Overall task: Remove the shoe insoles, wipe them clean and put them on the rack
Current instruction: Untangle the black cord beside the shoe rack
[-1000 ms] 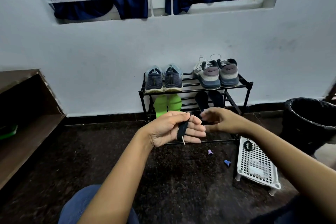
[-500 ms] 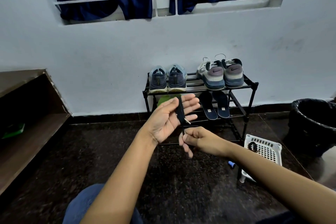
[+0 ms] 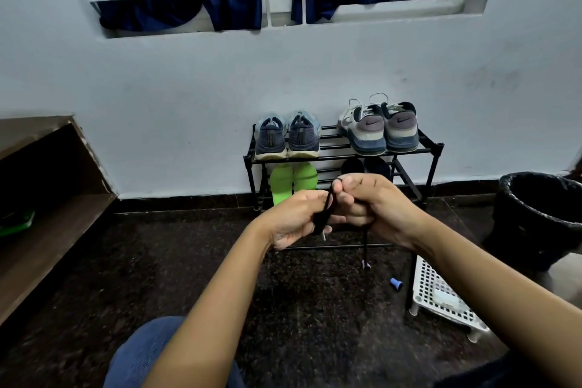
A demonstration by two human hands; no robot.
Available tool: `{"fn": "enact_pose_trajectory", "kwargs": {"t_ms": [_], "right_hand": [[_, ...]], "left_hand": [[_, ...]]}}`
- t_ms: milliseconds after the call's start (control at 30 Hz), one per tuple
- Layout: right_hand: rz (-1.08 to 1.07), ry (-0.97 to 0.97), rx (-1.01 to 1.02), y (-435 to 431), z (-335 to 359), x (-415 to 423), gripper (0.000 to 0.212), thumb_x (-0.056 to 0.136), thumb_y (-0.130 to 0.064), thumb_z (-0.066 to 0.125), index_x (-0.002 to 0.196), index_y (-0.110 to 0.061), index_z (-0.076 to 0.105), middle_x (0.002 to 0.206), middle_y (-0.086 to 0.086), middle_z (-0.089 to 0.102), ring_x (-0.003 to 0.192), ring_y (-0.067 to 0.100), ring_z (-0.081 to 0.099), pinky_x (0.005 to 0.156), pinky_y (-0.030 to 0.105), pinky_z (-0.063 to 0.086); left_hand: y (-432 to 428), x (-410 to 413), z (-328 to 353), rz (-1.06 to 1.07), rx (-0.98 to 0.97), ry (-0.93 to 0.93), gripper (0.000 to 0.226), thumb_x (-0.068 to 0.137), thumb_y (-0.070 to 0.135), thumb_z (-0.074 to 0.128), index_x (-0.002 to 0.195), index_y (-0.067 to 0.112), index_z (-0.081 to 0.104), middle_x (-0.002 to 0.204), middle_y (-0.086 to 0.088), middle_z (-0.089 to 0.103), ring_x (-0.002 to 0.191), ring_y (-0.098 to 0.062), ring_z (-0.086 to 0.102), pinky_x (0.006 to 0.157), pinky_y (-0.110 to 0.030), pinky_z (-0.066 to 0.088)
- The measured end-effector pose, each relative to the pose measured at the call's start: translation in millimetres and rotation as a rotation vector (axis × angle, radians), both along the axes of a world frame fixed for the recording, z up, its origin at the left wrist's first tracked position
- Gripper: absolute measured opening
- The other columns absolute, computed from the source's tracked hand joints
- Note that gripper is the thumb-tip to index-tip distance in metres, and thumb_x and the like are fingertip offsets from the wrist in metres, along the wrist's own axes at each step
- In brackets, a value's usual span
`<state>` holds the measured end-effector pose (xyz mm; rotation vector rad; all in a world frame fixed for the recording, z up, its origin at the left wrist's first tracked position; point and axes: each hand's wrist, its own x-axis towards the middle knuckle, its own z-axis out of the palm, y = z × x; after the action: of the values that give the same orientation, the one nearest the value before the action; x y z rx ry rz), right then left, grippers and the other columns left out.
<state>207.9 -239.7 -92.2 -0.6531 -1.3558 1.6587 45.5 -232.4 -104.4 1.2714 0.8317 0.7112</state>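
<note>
Blue denim over a bent knee [image 3: 148,353] fills the nearest edge, and both bare forearms reach out from it above the dark speckled stone floor [image 3: 315,324]. The left hand [image 3: 294,219] has its fingers curled round a bunched length of thin black cord [image 3: 327,209]. The right hand [image 3: 376,208], close beside it, pinches the same cord between thumb and forefinger with the other fingers folded in. One end of the cord hangs below the right hand to a lilac tip [image 3: 366,265]. Neither hand holds an insole.

A small blue cap [image 3: 396,284] and a white perforated plastic stand [image 3: 441,296] sit on the floor to the right. Straight ahead, past the hands, stands the black metal two-shelf rack [image 3: 436,161]. On its lower shelf, the bright green insoles [image 3: 293,181] lie beyond the left hand. The dark insoles [image 3: 365,167] lie beyond the right hand, which hides most of them. Both pairs have their long axes pointing away from the person. Any reach would go forward, each hand to the pair nearer it.

Grey-blue running shoes [image 3: 286,138] and white-and-grey trainers [image 3: 381,129] stand on the top shelf, so the placing looks done.
</note>
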Motion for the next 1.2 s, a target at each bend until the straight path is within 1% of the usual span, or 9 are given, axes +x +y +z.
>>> {"fn": "enact_pose_trajectory", "kwargs": {"t_ms": [167, 500, 567, 667, 733, 800, 900, 1033, 1200], "right_hand": [[-0.166, 0.201, -0.122, 13, 17, 13, 0.026, 0.09, 0.003, 0.03, 0.083, -0.011, 0.051, 0.054, -0.009, 0.042, 0.034, -0.002, 0.019, 0.036, 0.014, 0.009], [-0.419, 0.403, -0.15, 51, 18, 64, 0.025, 0.099, -0.007, 0.031, 0.086, -0.016, 0.051, 0.06, -0.01, 0.048, 0.035, 0.002, 0.026, 0.035, 0.011, 0.019], [-0.473, 0.141, -0.068, 60, 4, 70, 0.023, 0.098, -0.007, 0.035, 0.087, -0.014, 0.053, 0.067, -0.006, 0.052, 0.043, 0.002, 0.034, 0.042, 0.012, 0.028], [-0.353, -0.633, 0.149, 59, -17, 73, 0.005, 0.095, -0.014, 0.052, 0.097, -0.013, 0.057, 0.09, 0.003, 0.059, 0.079, 0.014, 0.052, 0.071, 0.023, 0.042], [-0.195, -0.858, 0.175, 54, -26, 68, 0.025, 0.089, -0.011, 0.062, 0.112, -0.012, 0.054, 0.107, 0.001, 0.058, 0.101, 0.014, 0.055, 0.085, 0.018, 0.043], [-0.056, -0.774, 0.23, 43, -28, 56, 0.049, 0.083, -0.002, 0.066, 0.128, -0.01, 0.047, 0.126, 0.001, 0.054, 0.12, 0.013, 0.05, 0.099, 0.021, 0.042], [0.049, -0.59, 0.343, 28, -30, 31, 0.066, 0.069, 0.007, 0.055, 0.133, -0.006, 0.043, 0.128, 0.0, 0.052, 0.119, 0.001, 0.049, 0.099, 0.016, 0.038], [-0.039, -0.583, 0.352, 17, -44, 8, 0.04, 0.071, 0.001, 0.047, 0.109, 0.004, 0.059, 0.104, 0.021, 0.065, 0.098, 0.013, 0.061, 0.081, 0.033, 0.048], [0.042, -0.365, 0.157, 3, -49, -11, 0.016, 0.095, 0.001, 0.046, 0.089, -0.005, 0.06, 0.077, 0.002, 0.064, 0.071, 0.011, 0.065, 0.069, 0.023, 0.051]], "left_hand": [[-3, 3, 0, -0.143, -0.035, 0.084, 0.039, 0.106, 0.026, 0.03, 0.117, 0.009, 0.063, 0.123, -0.011, 0.065, 0.116, -0.023, 0.061, 0.094, -0.034, 0.043], [-12, 0, 3, -0.375, -0.027, 0.043, 0.039, 0.103, 0.027, 0.035, 0.116, 0.002, 0.062, 0.122, -0.018, 0.063, 0.121, -0.031, 0.056, 0.106, -0.049, 0.04], [-12, -2, 3, -0.357, -0.062, -0.042, 0.038, 0.102, 0.025, 0.035, 0.113, 0.003, 0.064, 0.12, -0.017, 0.064, 0.12, -0.031, 0.057, 0.105, -0.048, 0.042], [-12, -4, 5, -0.283, -0.097, -0.164, 0.036, 0.101, 0.023, 0.038, 0.109, 0.001, 0.065, 0.118, -0.021, 0.065, 0.116, -0.033, 0.06, 0.102, -0.047, 0.046], [-12, -4, 7, -0.21, -0.118, -0.227, 0.036, 0.099, 0.023, 0.039, 0.108, -0.003, 0.063, 0.115, -0.024, 0.065, 0.112, -0.034, 0.062, 0.099, -0.046, 0.049], [-12, -5, 9, -0.151, -0.137, -0.265, 0.037, 0.096, 0.022, 0.039, 0.107, -0.005, 0.062, 0.111, -0.026, 0.066, 0.107, -0.034, 0.065, 0.095, -0.046, 0.051], [-14, -3, 11, -0.11, -0.159, -0.31, 0.037, 0.095, 0.021, 0.04, 0.104, -0.006, 0.064, 0.108, -0.026, 0.067, 0.102, -0.034, 0.067, 0.091, -0.045, 0.054], [-14, -1, 13, -0.06, -0.173, -0.37, 0.037, 0.097, 0.019, 0.039, 0.108, -0.008, 0.061, 0.107, -0.027, 0.067, 0.1, -0.034, 0.068, 0.09, -0.043, 0.055], [-9, -5, 14, 0.047, -0.15, -0.458, 0.04, 0.104, 0.017, 0.028, 0.113, -0.008, 0.059, 0.115, -0.028, 0.064, 0.108, -0.034, 0.065, 0.093, -0.042, 0.053]]}}
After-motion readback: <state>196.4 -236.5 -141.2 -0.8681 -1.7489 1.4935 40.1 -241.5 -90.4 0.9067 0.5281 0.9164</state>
